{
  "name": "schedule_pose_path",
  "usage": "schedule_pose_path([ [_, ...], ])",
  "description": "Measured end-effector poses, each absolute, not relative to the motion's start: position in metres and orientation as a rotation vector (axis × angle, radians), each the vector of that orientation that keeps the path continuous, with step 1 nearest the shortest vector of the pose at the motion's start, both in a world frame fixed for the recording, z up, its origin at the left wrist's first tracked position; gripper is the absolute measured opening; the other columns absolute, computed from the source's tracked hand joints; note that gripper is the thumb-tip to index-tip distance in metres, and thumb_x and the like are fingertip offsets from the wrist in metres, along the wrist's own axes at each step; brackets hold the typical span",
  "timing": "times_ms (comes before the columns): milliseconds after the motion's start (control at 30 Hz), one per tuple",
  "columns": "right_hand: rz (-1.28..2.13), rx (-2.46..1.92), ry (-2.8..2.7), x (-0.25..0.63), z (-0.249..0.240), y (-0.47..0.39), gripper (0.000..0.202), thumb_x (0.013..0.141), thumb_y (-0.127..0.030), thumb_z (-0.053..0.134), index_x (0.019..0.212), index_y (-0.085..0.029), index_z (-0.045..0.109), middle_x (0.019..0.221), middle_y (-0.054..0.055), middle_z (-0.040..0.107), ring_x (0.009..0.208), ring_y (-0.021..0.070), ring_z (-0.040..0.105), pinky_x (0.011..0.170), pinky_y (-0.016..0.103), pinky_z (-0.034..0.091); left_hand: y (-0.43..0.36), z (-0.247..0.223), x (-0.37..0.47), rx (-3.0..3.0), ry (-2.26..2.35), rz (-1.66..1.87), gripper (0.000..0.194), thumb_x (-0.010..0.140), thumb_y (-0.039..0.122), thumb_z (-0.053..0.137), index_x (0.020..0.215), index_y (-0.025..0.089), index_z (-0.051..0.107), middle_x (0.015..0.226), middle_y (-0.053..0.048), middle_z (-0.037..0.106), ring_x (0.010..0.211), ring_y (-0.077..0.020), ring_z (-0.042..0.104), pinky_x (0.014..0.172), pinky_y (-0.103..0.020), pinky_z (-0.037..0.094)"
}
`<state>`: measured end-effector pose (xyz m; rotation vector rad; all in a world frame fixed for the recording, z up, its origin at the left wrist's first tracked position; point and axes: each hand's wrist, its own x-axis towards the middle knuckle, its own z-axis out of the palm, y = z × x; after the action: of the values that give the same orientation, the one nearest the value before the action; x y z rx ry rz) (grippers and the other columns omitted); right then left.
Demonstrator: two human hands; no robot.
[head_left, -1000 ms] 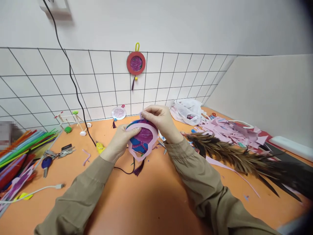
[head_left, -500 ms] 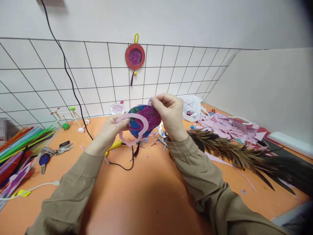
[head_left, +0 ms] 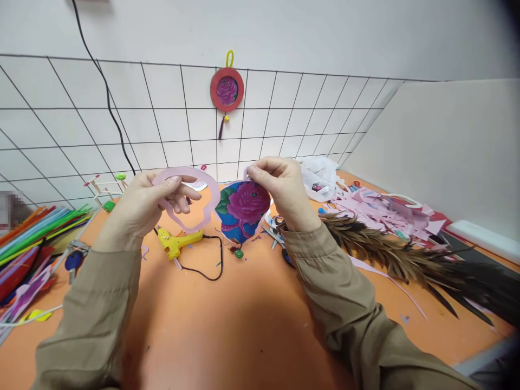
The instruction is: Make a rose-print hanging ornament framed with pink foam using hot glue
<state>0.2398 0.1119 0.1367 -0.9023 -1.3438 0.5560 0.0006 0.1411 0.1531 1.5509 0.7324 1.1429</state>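
The left hand (head_left: 142,200) pinches the pink ring (head_left: 212,196) at left (other fingers loosely spread), the right hand (head_left: 282,187) pinching the loop (head_left: 246,171) atop the floral panel (head_left: 246,208), seemingly leaving its face uncovered.

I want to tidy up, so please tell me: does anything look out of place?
Yes, the pink scraps look untidy: they lie in a loose, jagged heap on the right, beyond the feathers. I see no spilled liquid.

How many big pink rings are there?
1: the big pink ring, in the left hand, beside the flowered piece in the right hand. More may be hidden in the pink scraps.
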Motion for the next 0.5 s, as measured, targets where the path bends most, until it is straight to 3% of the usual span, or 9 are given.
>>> schedule_pose_path([
  [333, 0.616, -0.921, -1.340, 0.238, 0.136, 0.112, 0.015, 0.072, -0.029, 0.071, 0.064, -0.018, 0.066, 0.061, 0.000, 0.061, 0.057, 0.0115, 0.052, 0.055, 0.027, 0.043, 0.127, 0.160, -0.004, 1.439, 0.571, 1.045, 0.025, 0.068, 0.043, 0.082, 0.077, 0.020, 0.080, 0.064, -0.007, 0.075, 0.037, -0.0133, 0.055, 0.039, -0.027, 0.045],
  [500, 0.602, -0.902, -1.328, 0.236, 0.134, 0.114, 0.015, 0.071, -0.027, 0.072, 0.062, -0.018, 0.066, 0.058, -0.001, 0.060, 0.055, 0.0106, 0.050, 0.056, 0.027, 0.044, 0.125, 0.152, 0.007, 1.710, 0.774, 0.985, 0.034, 0.076, 0.050, 0.076, 0.080, 0.016, 0.080, 0.077, -0.013, 0.077, 0.062, -0.0210, 0.070, 0.053, -0.029, 0.055],
])
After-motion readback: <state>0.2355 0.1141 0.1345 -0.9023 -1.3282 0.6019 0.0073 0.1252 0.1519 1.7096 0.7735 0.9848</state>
